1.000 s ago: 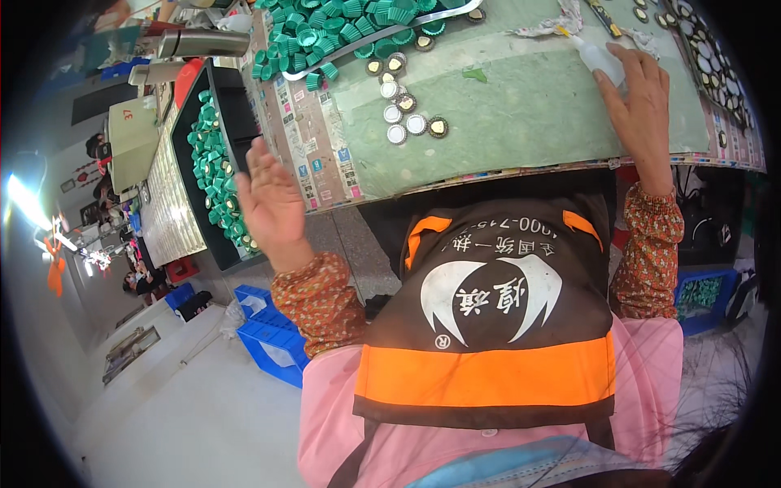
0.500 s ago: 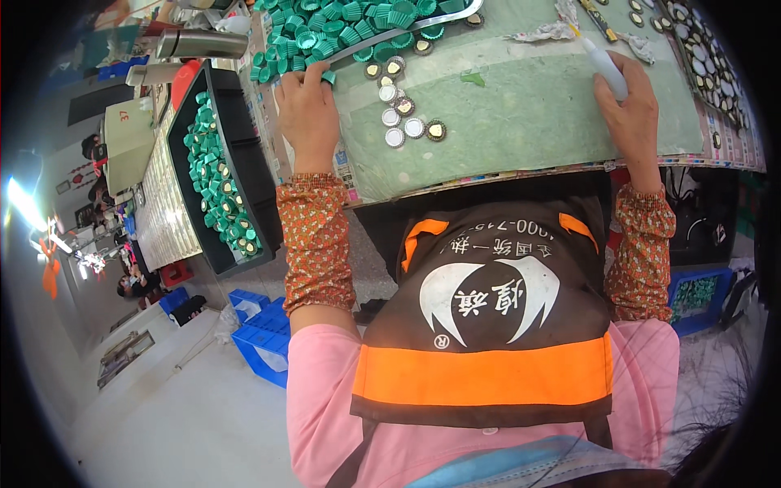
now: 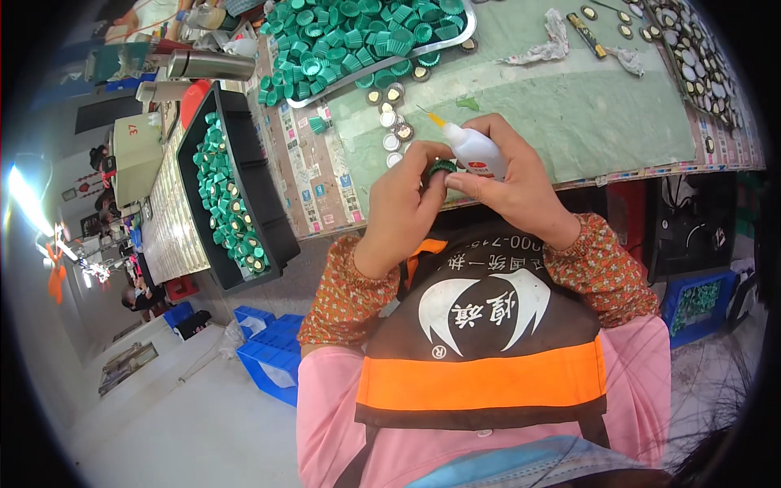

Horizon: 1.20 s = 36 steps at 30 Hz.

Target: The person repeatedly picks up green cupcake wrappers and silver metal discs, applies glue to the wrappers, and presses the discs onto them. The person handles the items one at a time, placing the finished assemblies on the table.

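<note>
Pinching a small green cup (image 3: 443,165) at the centre of the frame, your left hand (image 3: 397,210) has its thumb and fingertips closed, while your right hand (image 3: 530,191) is wrapped around a white squeeze bottle (image 3: 482,154), its thumb close beside the cup; whether it touches, you cannot tell. The bottle's yellow tip (image 3: 437,119) points toward the upper left, clear of the cup. You seem to be at the step of readying the cup for a dab from the bottle, so the next move likely calls for a steady left pinch, the tip turned into the cup and a light squeeze. Just beyond your left hand lie loose round discs (image 3: 389,119) on the green mat (image 3: 618,114); a metal tray (image 3: 469,31) heaped with cups sits at upper centre, and a black bin (image 3: 259,175) at left holds more.
</note>
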Tool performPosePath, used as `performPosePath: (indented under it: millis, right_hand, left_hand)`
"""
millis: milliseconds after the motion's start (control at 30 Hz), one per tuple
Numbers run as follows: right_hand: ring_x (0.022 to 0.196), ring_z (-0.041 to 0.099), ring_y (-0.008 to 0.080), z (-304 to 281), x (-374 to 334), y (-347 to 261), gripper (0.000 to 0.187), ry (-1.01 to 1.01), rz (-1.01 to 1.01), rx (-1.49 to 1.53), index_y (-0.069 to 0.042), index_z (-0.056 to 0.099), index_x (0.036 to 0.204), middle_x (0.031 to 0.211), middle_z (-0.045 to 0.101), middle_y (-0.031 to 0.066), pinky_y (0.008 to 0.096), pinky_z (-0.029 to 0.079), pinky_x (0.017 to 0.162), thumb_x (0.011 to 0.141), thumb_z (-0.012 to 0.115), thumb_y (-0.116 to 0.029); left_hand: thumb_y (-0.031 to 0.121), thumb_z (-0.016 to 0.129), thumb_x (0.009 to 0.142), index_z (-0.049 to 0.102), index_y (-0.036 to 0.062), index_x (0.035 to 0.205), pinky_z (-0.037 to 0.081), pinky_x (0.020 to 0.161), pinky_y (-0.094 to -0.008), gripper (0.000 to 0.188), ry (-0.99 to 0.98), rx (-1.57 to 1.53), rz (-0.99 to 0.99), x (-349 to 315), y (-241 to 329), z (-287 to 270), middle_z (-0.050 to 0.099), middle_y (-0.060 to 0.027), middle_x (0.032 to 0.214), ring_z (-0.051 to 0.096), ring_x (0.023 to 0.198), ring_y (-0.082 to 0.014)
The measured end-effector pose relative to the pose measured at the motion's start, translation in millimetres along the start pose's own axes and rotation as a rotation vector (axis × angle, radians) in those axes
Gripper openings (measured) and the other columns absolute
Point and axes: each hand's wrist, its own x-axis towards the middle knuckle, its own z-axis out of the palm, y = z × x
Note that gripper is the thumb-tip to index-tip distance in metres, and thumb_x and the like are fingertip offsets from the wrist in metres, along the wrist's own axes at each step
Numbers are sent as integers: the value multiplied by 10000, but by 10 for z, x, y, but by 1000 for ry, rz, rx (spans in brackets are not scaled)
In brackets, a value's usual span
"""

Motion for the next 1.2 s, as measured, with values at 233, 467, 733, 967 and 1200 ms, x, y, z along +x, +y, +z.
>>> performPosePath:
  millis: [233,467,733,967,1200]
  right_hand:
    - [765,558,92,-30,-42,-79,309,26,233,64,-26,548,1087,884,589,34,274,489,647,862,718,-152]
    - [763,597,113,101,-136,-59,311,181,146,9,-11,543,1083,871,615,59,294,511,652,861,709,-153]
    - [808,657,207,119,-181,27,363,181,-12,-156,-5,532,1142,935,658,140,341,534,721,892,705,-203]
    - [795,666,230,-206,-236,-134,371,-13,-191,-202,-19,518,1202,1026,638,151,331,526,695,900,688,-151]
    - [684,670,292,-267,-334,-233,315,-85,-375,-358,-47,592,1107,874,646,112,347,509,596,840,742,-123]
  left_hand:
    - [18,628,948,421,67,1349,581,717,-244,454,-265,-762,-194,-178,-99,68,536,-59,1189,561,1001,-108]
    - [65,618,980,414,40,1390,585,771,-269,459,-159,-879,-142,-236,-195,295,545,-71,1195,580,997,-122]
    - [99,563,1018,412,22,1386,592,818,-303,405,-85,-903,-122,-297,-161,378,556,-101,1232,608,1007,-147]
    - [223,518,1041,342,3,1510,646,806,-381,547,-145,-1410,-325,-315,-332,140,590,-157,1254,644,990,-198]
    - [196,571,1017,307,31,1526,649,812,-367,597,-173,-1531,-332,-347,-457,165,561,-176,1300,645,995,-201]
